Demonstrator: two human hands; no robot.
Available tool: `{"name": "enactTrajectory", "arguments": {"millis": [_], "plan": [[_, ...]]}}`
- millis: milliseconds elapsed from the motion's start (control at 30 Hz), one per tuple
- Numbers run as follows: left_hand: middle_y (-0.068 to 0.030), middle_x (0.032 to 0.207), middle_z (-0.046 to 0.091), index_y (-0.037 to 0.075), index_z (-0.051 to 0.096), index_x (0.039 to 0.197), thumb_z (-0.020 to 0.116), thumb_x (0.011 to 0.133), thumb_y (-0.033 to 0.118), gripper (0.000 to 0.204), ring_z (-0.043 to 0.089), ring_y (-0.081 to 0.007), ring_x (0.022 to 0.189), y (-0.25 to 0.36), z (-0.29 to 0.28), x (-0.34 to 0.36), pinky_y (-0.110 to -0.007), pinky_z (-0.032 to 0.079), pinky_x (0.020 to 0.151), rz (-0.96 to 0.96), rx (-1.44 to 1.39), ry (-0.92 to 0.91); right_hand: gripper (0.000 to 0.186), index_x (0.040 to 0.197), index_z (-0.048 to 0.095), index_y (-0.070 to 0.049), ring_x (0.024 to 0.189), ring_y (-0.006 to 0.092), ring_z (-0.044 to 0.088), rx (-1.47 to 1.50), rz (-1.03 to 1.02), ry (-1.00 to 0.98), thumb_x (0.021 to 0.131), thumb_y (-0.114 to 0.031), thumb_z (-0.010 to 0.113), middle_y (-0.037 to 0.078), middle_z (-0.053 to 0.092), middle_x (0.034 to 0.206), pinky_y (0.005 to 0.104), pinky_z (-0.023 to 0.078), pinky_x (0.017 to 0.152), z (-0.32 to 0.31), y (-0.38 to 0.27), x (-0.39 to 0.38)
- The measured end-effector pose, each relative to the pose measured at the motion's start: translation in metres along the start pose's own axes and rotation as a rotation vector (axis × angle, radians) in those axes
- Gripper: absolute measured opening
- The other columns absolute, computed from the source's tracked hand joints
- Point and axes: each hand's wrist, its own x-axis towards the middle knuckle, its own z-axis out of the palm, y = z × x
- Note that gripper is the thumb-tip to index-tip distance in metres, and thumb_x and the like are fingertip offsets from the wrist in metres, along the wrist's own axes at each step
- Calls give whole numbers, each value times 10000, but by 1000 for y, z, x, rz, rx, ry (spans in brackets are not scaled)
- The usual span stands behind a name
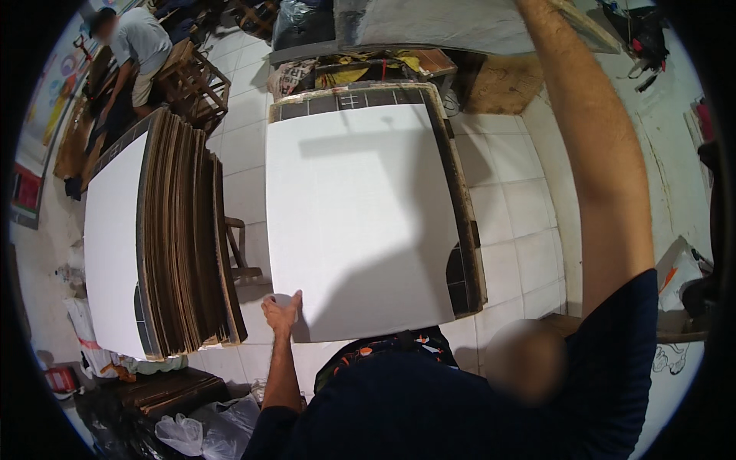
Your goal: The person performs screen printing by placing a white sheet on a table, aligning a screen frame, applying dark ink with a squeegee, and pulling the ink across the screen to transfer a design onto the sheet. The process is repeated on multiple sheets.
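left hand (281,313) | white sheet (345,199) | near-left edge at thumb, spreads forward-right

Dark navy shirt (429,410), short left sleeve (270,433), short right sleeve (625,337) of the same colour, black bottoms (387,349) with small orange and white print, greenish at one side, bare left hand (282,313), bare right arm (602,169)

The upper edge cuts off the right forearm (581,100) and the grey panel (429,27), so I can't see the right hand. The sheet (345,192) hides most of the board (460,280). A co-worker (146,42) has a blurred head, and I can't make out the round blur (527,360) near the sleeve (621,353). I can't tell whether the left hand (282,313) grips.
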Motion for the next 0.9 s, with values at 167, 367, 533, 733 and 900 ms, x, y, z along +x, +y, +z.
{"name": "enactTrajectory", "arguments": {"millis": [167,367,533,733,900], "plan": [[-303,1425,548,-85,509,1424,812,866,469,843,520,-421,1341,150,-37,-10,-491,406,1138,415,-317,29,364,1248,613,-101,1119,408,570,-43,-71,143,887,-132,643,168,651,1147,527,434,940,-25,-3,-78],[-174,1536,432,54,265,1602,369,1077,623,781,462,-347,1400,386,-92,-112,-488,415,1114,567,-1721,-741,291,1114,702,-141,1090,282,607,74,-108,172,855,-69,588,48,708,1150,424,400,982,-69,-8,-236],[-165,1462,474,51,368,1516,378,1072,628,728,544,-343,1245,355,-32,-142,-479,522,965,-253,-1566,-649,200,1147,698,-104,1080,297,627,287,185,40,949,-113,671,77,707,1096,426,417,992,-108,11,-382],[-213,1224,678,25,429,1471,311,1091,611,709,689,-335,1017,262,103,-119,-448,539,856,-515,-1233,-690,372,1276,617,-2,1091,194,636,533,969,90,960,-136,761,104,689,1223,332,492,981,-164,170,-400],[-148,967,752,4,531,1341,318,1095,598,677,710,-242,709,232,114,-97,-359,478,615,-377,-744,-833,316,1216,653,11,1021,176,653,520,1032,-157,957,-130,765,100,715,1145,308,500,942,-177,226,-402]]}}
